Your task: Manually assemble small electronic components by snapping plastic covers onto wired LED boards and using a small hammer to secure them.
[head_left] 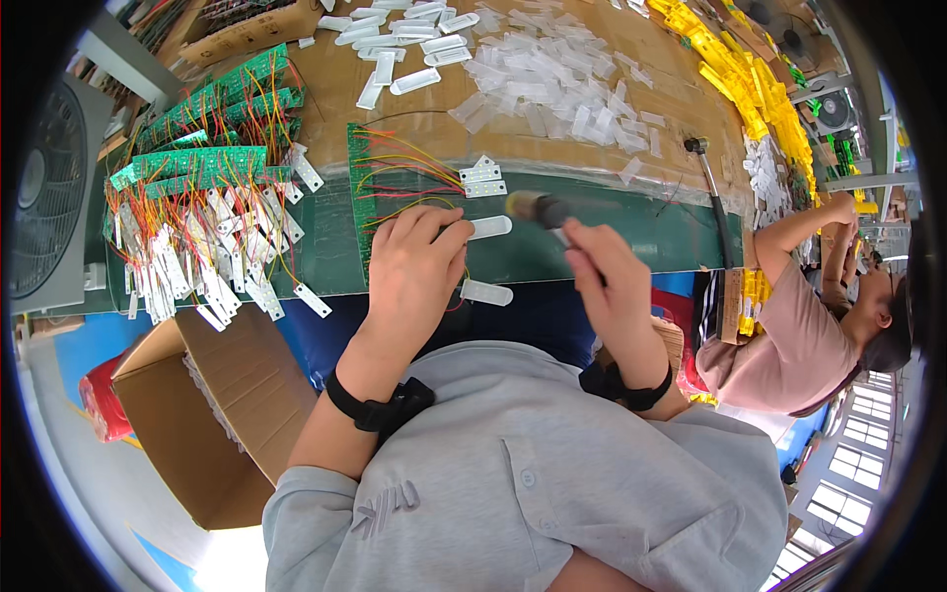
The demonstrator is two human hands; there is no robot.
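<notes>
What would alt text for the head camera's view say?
A person's right hand holds a blurred tool while the left hand touches a pale, round-ended plastic piece, near a wired green circuit board on a workbench. More wired boards are heaped to the left; loose pale plastic pieces lie beyond.

bright light, fisheye-bent edges, motion-blurred tool (541, 209)

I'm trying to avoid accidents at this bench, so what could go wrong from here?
Finger strike: the right hand grips a blurred tool close to the left hand, whose fingertips are at the upper white cover; a stray stroke might catch them.
Dropped part: the lower white cover appears to stick out past the front edge of the green bench top, so a bump could knock it off.
</notes>
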